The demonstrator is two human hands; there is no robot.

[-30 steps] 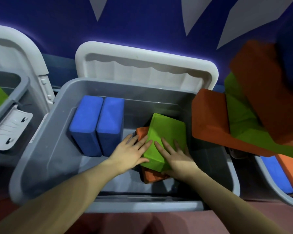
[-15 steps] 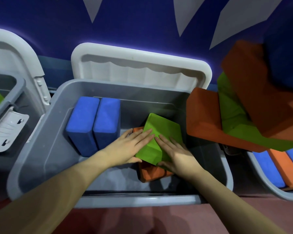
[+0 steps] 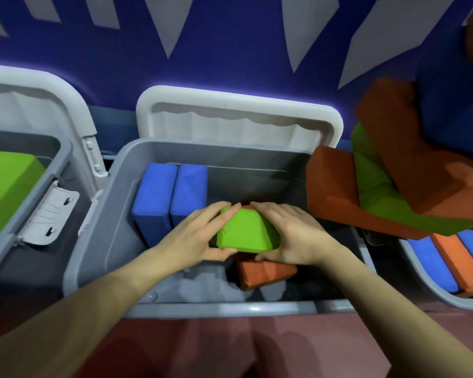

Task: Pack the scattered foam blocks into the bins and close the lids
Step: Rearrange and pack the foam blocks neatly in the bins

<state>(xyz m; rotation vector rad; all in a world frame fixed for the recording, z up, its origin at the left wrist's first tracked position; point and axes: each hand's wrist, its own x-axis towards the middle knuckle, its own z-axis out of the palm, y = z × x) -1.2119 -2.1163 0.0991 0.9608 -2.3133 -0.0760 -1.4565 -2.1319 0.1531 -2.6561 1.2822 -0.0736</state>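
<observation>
We see a matte green foam block [image 3: 247,232], soft-edged and wedge-like from this angle, held up inside the middle grey plastic bin [image 3: 99,227] between both hands: the left hand [image 3: 194,236] wraps its left side with fingers together over the top and the thumb curled under the near edge, and the right hand [image 3: 290,236] mirrors it on the other side. Just beneath lies an orange foam block [image 3: 265,272], tilted on the bin floor, partly hidden by the green one. Two blue foam blocks [image 3: 170,197] stand on edge side by side against the bin's left wall, touching each other. The bin's pale lid [image 3: 238,115] stands open behind, smooth with a scalloped inner rim. To the right a loose heap of rust-orange and green foam pieces [image 3: 380,186] overhangs the bin's right rim and crowds that side (its upper part is blurred). The left bin [image 3: 38,186] holds another green block; the right bin [image 3: 432,293] holds blue and orange ones in a row. Half a second ago the green block lay flat on the orange one under flat palms; now it is tipped up and gripped.
</observation>
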